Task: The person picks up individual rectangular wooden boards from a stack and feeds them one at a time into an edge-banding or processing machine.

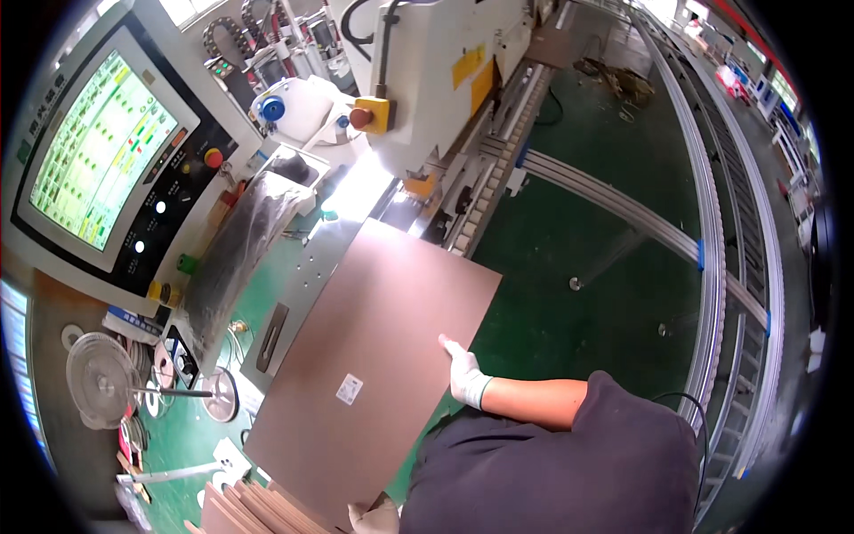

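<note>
A large flat brown panel (391, 311) with a small white label (349, 389) lies slantwise in front of me. Its far end rests at the edge-working machine (418, 116), close under the bright light. My right hand (468, 378), in a white glove, grips the panel's right long edge, with its other fingers hidden beneath. At the bottom of the view, my left hand (376, 516), also gloved and partly cut off, holds the near end of the panel by its corner.
A control console with a lit screen (105, 151) stands at left. Stacked brown panels (258, 510) are at the bottom left, near a clear reel (104, 381). A roller conveyor (712, 214) with metal rails runs along the right, above the green floor (596, 311).
</note>
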Available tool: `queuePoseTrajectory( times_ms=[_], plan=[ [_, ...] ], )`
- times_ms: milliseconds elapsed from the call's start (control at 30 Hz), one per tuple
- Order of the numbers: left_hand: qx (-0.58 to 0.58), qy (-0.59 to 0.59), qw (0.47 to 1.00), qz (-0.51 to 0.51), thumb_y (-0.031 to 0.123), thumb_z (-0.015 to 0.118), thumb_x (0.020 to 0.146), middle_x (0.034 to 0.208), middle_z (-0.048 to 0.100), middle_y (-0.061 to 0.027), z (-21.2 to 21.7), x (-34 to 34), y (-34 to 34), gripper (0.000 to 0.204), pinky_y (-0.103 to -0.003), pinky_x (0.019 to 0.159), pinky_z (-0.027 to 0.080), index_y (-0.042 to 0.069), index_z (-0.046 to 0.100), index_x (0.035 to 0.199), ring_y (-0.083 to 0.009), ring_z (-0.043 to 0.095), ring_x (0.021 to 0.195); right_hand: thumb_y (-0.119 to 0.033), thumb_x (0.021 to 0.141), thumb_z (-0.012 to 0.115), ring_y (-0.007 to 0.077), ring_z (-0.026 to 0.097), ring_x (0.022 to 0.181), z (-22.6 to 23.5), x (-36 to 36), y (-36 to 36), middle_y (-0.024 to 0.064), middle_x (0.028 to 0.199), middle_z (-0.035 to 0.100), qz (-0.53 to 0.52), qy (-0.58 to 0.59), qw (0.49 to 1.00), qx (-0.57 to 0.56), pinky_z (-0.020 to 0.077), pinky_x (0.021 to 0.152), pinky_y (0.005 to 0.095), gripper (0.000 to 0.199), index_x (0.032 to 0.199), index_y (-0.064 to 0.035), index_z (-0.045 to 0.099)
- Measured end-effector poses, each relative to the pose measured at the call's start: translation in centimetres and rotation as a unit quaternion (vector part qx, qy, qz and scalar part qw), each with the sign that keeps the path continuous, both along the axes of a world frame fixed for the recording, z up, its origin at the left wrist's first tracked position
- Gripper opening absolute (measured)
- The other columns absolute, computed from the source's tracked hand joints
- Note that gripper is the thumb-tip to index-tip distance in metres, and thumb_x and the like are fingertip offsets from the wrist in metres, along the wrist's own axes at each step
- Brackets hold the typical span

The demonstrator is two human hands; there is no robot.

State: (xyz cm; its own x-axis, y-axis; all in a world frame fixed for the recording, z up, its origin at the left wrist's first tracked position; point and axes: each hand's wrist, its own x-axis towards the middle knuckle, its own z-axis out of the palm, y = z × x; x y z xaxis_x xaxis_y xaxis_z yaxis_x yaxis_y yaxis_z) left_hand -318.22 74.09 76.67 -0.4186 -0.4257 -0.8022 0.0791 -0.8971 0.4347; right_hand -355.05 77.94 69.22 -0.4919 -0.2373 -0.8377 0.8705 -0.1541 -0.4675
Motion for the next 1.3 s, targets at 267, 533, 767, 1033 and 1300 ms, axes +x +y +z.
queuePoseTrajectory(
  times_ms=[267, 533, 767, 1033, 1300],
  plan=[
    [0.112, 0.269, 0.947, -0.132, 0.046, 0.049, 0.107, 0.121, 0.068, -0.0181, -13.6, -4.2, -1.2, 0.051, -0.045, 0.096, 0.051, -0.001, 0.065, 0.12, -0.0299, 0.063, 0.11, -0.043, 0.095, 0.065, 0.0354, 0.057, 0.124, 0.3, -13.7, 1.1, 0.0156, 0.137, 0.06, -0.092, -0.086, 0.969, -0.213, 0.0445, 0.107, 0.0534, 0.054, 0.134, -0.0065, 0.056],
    [0.011, 0.137, 0.982, -0.127, 0.046, 0.044, 0.108, 0.149, 0.051, -0.0171, -3.7, -13.9, 1.3, 0.057, -0.047, 0.113, 0.041, 0.004, 0.047, 0.147, -0.0312, 0.052, 0.134, -0.043, 0.101, 0.056, 0.033, 0.056, 0.124, -1.1, -24.3, 2.8, 0.0105, 0.138, 0.058, -0.122, 0.055, 0.975, -0.179, 0.0452, 0.106, 0.0523, 0.039, 0.131, -0.0177, 0.057],
    [-0.175, 0.066, 0.872, -0.452, 0.044, 0.047, 0.108, 0.151, 0.049, -0.0158, -3.6, -20.4, -0.5, 0.061, -0.037, 0.117, 0.035, -0.001, 0.043, 0.149, -0.0243, 0.046, 0.138, -0.05, 0.102, 0.054, 0.0337, 0.055, 0.127, -1.0, -25.4, 3.9, 0.0129, 0.141, 0.057, -0.097, 0.06, 0.965, -0.238, 0.044, 0.108, 0.0499, 0.056, 0.139, -0.0075, 0.053],
    [-0.393, -0.13, 0.861, -0.295, 0.034, 0.05, 0.104, 0.137, 0.056, -0.0169, -8.2, -10.2, 1.6, 0.048, -0.037, 0.11, 0.04, -0.003, 0.051, 0.134, -0.0258, 0.052, 0.126, -0.053, 0.102, 0.052, 0.0332, 0.051, 0.132, -2.9, -7.6, 0.0, 0.0121, 0.147, 0.055, -0.026, 0.055, 0.972, -0.226, 0.0377, 0.115, 0.0476, 0.063, 0.144, -0.0067, 0.052],
    [-0.249, -0.666, 0.582, 0.396, 0.02, 0.053, 0.099, 0.118, 0.065, -0.0183, -12.2, 27.9, 16.7, 0.03, -0.039, 0.1, 0.048, -0.005, 0.061, 0.114, -0.0289, 0.061, 0.107, -0.053, 0.103, 0.047, 0.0316, 0.051, 0.134, -5.0, -18.2, 3.1, 0.0113, 0.149, 0.054, 0.022, 0.141, 0.976, -0.164, 0.0349, 0.117, 0.0452, 0.065, 0.144, -0.0039, 0.053]
  ],
)
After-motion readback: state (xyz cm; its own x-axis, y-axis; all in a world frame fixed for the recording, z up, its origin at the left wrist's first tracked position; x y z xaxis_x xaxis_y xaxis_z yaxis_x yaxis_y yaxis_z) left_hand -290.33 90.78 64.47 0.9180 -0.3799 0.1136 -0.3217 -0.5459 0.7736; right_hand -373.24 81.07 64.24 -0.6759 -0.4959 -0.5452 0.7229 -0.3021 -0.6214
